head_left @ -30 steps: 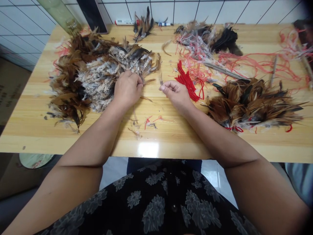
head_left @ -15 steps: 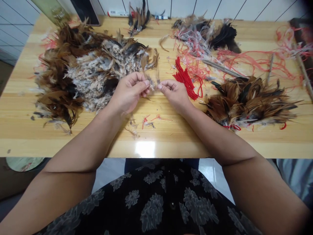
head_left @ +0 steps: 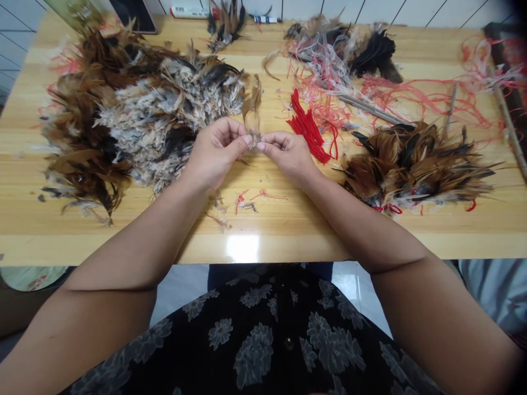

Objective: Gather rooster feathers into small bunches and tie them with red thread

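Note:
Between thumb and fingers, my left hand (head_left: 222, 147) pinches small brown feathers (head_left: 252, 107) by their fluffy lower ends. My right hand (head_left: 288, 153) is closed in a pinch close beside it, its fingertips at the base of the same feathers. The tips of the feathers point away from me. Left of my hands lies a big heap of brown, black and fluffy grey feathers (head_left: 152, 120). A bundle of red yarn (head_left: 310, 129) lies just beyond my right hand. Further right is a pile of long brown feathers (head_left: 415, 164) with red ties at its near edge.
Tangled pink and white string (head_left: 329, 71) with dark feathers and thin sticks (head_left: 373, 109) lies at the back right. Markers (head_left: 189, 12), a small feather bunch (head_left: 227, 24) and a dark phone-like slab (head_left: 134, 13) are along the wall. Red thread scraps (head_left: 247, 200) lie near the table's front.
My hands have come closer together, and the feathers that stood apart at each hand now meet between the fingertips. The whole view has shifted slightly.

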Available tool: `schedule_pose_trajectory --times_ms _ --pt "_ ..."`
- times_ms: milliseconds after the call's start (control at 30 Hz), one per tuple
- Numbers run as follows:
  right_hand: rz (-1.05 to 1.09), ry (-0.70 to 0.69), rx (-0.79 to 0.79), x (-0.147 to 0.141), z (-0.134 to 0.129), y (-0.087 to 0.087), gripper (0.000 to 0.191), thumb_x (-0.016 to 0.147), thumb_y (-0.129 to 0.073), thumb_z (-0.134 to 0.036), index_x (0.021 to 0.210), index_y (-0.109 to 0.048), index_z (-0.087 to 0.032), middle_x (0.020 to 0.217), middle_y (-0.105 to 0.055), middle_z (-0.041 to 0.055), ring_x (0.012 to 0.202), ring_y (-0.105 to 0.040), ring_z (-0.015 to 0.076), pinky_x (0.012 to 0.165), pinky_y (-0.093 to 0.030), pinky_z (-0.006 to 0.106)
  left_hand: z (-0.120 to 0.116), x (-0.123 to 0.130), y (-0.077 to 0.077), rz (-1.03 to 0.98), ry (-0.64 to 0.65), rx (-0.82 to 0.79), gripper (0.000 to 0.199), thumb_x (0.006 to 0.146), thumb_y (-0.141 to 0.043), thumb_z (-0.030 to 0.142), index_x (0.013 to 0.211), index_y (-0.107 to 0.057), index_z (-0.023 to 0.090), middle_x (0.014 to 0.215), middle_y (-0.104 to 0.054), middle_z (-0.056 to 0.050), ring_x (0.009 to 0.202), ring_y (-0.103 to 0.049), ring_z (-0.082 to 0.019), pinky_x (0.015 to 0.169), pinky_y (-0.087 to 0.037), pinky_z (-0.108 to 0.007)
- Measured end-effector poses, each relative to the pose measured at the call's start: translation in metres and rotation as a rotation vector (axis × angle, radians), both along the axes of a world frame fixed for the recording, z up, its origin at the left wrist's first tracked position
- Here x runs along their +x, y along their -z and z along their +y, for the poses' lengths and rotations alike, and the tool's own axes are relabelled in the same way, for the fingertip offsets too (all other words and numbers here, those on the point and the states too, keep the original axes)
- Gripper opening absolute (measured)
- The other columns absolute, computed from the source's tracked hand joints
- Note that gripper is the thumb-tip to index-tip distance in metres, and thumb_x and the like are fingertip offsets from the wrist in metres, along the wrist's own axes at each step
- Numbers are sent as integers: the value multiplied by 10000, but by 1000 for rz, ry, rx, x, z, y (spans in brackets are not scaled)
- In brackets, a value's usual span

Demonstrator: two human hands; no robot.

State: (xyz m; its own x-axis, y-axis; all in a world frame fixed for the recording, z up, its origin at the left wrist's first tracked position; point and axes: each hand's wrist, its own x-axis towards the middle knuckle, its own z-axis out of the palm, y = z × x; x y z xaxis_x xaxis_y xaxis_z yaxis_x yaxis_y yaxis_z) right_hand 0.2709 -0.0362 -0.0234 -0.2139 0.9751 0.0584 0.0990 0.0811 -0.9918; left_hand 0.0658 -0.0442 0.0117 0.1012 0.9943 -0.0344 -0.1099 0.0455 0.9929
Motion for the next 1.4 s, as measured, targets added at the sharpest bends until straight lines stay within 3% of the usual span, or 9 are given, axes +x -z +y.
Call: schedule_pose_trajectory --times_ms 133,300,400,533,633,800,933,1167,1400 --pt "-38 -7 -2 0 -2 -5 599 936 -1116 -696 886 -749 -226 757 -518 -52 803 -451 138 745 -389 306 -4 4 -3 43 -2 33 483 985 -1210 238 863 -744 270 827 -731 0 807 -733 -204 666 -553 -320" --pt "14 28 -15 -1 1 -3 675 923 -1111 -757 859 -675 -245 777 -478 -52 802 -436 138 739 -414 305 -3 1 0 30 -39 86 414 1112 -1099 200 917 -737 245 762 -667 44 755 -598 -150 730 -488 -313" --pt "39 69 -21 0 5 1 643 964 -1093 -727 886 -666 -253 800 -481 -49 806 -446 142 742 -410 308 -6 -1 -4 17 -9 -26 400 1195 -1035 206 935 -732 224 782 -674 45 757 -636 -127 742 -482 -280" --pt "36 120 -2 1 4 5 581 1017 -1067 -674 924 -675 -256 833 -505 -40 831 -486 152 769 -440 310 -8 0 -12 -9 146 -235 459 1263 -979 290 865 -777 187 789 -741 -13 659 -681 -119 625 -507 -235" --pt "15 125 13 -1 -3 1 555 1031 -1055 -668 943 -691 -258 846 -551 -28 873 -551 168 801 -481 314 -8 5 -16 -77 226 -328 456 1250 -1001 364 873 -832 172 800 -783 -50 628 -715 -130 575 -553 -203" --pt "4 88 33 -7 -14 -7 576 1017 -1049 -695 934 -671 -269 839 -589 -24 886 -587 178 832 -528 322 -9 8 -17 -132 143 -382 394 1236 -1006 314 913 -830 177 830 -791 -44 654 -739 -122 576 -586 -167" --pt "-30 86 47 -7 -14 -6 584 1042 -1007 -736 943 -669 -271 820 -520 -33 862 -551 172 800 -491 320 -8 5 -14 -175 137 -327 407 1101 -1115 182 869 -781 189 840 -794 -26 670 -756 -127 595 -591 -175" --pt "-45 76 56 -6 -11 0 573 1058 -1002 -702 935 -654 -264 825 -496 -39 854 -523 163 801 -474 313 -8 11 -16 -197 60 -285 439 1096 -983 -43 804 -746 182 778 -749 0 653 -720 -102 597 -564 -157" --pt "-27 65 -9 -7 -9 -1 492 1067 -1023 -558 915 -673 -248 818 -520 -43 832 -498 155 784 -453 312 -4 7 -7 -157 1 -139 480 1055 -1075 22 823 -707 224 782 -728 30 677 -706 -118 628 -568 -203"
